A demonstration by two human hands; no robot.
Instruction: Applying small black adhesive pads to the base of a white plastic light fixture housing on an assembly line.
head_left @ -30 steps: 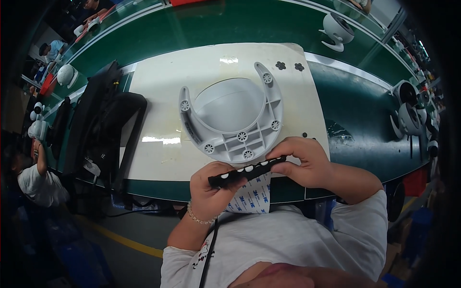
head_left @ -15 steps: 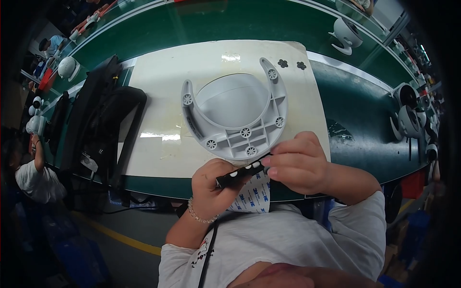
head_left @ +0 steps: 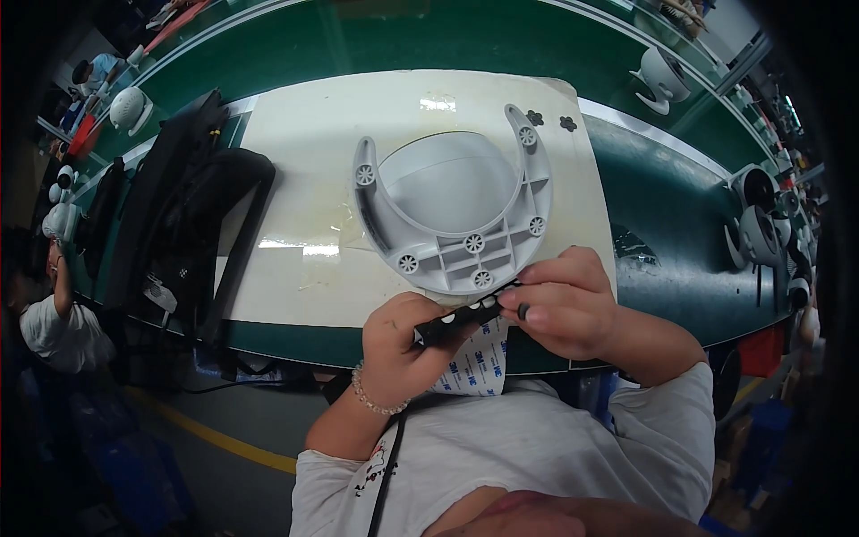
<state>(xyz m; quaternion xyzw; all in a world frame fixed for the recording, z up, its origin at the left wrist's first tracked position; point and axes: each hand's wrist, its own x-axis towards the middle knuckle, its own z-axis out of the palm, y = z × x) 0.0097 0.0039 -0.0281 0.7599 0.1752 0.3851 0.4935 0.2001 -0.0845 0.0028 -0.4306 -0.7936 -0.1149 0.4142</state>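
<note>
Right hand (head_left: 573, 309) had shifted its fingers, pinching a small black pad (head_left: 523, 311) | left hand (head_left: 398, 338) clamped a white-spotted black strip (head_left: 458, 322) | ribbed white stand (head_left: 452, 199) lay on cream mat (head_left: 295, 201)

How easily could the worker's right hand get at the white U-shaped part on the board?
Likely yes: the right hand is close to the near edge of the white U-shaped part, and nothing seems to block the way. It appears to be pinching a small black piece, though.
</note>
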